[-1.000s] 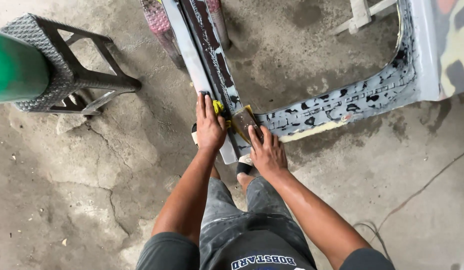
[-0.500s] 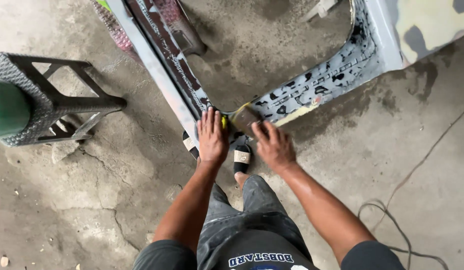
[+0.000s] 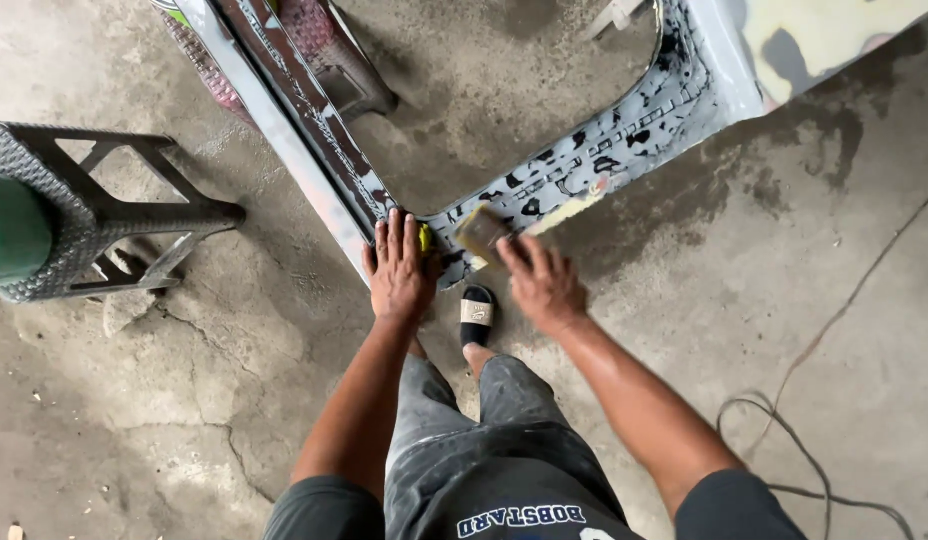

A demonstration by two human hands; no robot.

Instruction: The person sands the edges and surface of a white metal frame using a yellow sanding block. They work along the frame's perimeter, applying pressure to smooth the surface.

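On the grey body panel (image 3: 624, 130) that lies across the cracked concrete floor (image 3: 184, 400), at the corner where its long straight rail meets the curved, black-flecked edge, we see both hands at work. The left hand (image 3: 399, 268) lies flat and open on that corner, fingers spread and pointing away from the person, palm pressed down on the panel; a small yellow thing (image 3: 425, 237) peeps out just beside its forefinger, touching the panel, though we cannot tell what it is. The right hand (image 3: 544, 285) sits just to the right of the corner, its fingers curled loosely and closed on a tan sanding block (image 3: 482, 232), which rests against the flecked edge of the panel; the block is partly blurred, so we cannot tell how tightly it is gripped. Directly below the corner, between the two forearms, a foot in a black sandal with a pale strap (image 3: 476, 313) stands on the floor, just beside the panel. Well to the left of the panel stands a dark woven-pattern plastic stool (image 3: 94, 215), with a green rounded object (image 3: 14, 230) in front of it at the picture's edge. To the right of the panel a thin cable (image 3: 814, 440) trails over the floor.
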